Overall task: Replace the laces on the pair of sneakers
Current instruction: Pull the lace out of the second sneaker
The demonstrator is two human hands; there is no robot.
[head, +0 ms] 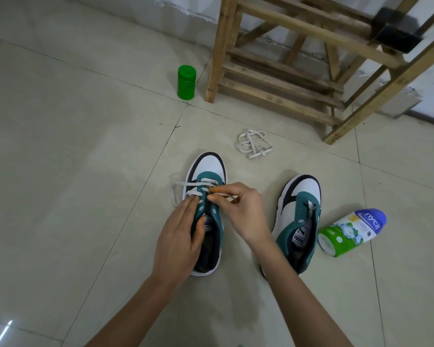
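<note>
L hand (pixel 183 234) grips the eyelet flap of the ctr shoe (pixel 208 166), toe to 12, on the floor (pixel 73 146). R hand (pixel 241 211) pinches its lace (pixel 186 184), threaded thru the toe-end eyelets. 2nd shoe (pixel 298 209) at 3 o'clock, behind R forearm. Bottle (pixel 351 231) lies on its side just beside it. Spare lace (pixel 254 144) bundled at 1. Green jar (pixel 186 82) upright at 12, near rack (pixel 286 71) leg.

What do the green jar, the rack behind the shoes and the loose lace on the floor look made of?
Green jar: probably plastic, smooth, uniform colour, slight sheen. Rack: bare wood, grain and rough unpainted slats show. Loose lace: flat white textile, matte, limp; fibre unclear.
</note>
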